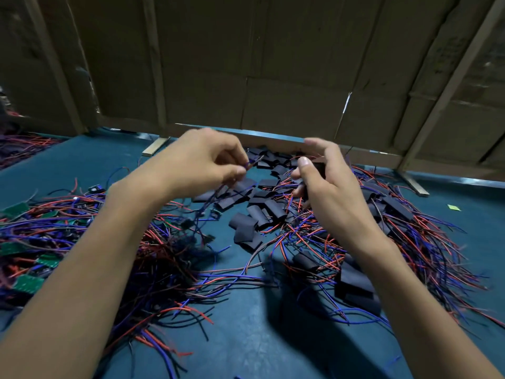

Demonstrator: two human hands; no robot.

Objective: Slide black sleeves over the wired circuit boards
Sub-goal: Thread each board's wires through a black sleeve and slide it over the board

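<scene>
Threading looks underway: the left hand [203,160] pinches thin red and blue wire ends [252,163], the right hand [322,176] grips a short black sleeve [318,170], which next wants lining up with those tips.

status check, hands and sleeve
Left hand pinching wire ends. Right hand gripping black sleeve. Not yet threaded. Loose wires and sleeves piled below.

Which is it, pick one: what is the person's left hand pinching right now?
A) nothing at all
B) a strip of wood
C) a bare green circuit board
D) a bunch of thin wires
D: the left hand pinches a bunch of thin wires between thumb and fingertips, lifted above the table, while the right hand holds a black sleeve.
</scene>
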